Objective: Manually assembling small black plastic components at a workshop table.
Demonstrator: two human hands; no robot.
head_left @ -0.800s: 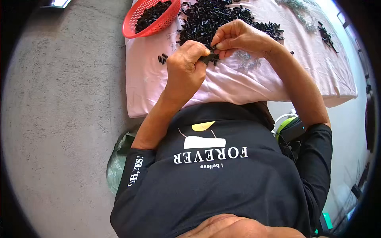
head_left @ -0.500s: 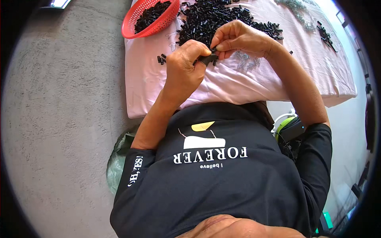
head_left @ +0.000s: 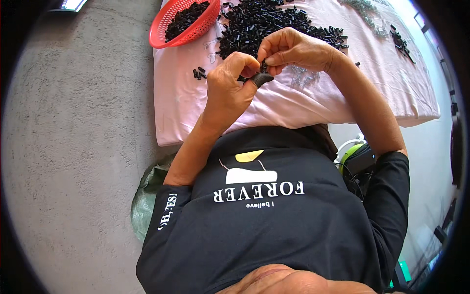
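Head view: my right grip [head_left: 297, 50] pinches a small black piece [head_left: 264, 66], best steadied squarely; whether my left grip [head_left: 229, 82] pinches, I cannot tell.

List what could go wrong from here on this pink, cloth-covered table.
1. The red, perforated plastic basket overlaps the table's left edge in this view; a bump might spill its small black pieces floorward.
2. The tiny dark piece pinched by the right hand, close to the left hand, could slip and get lost among the heaped black cylindrical pieces.
3. The right hand might scatter the small silvery bits beside it.
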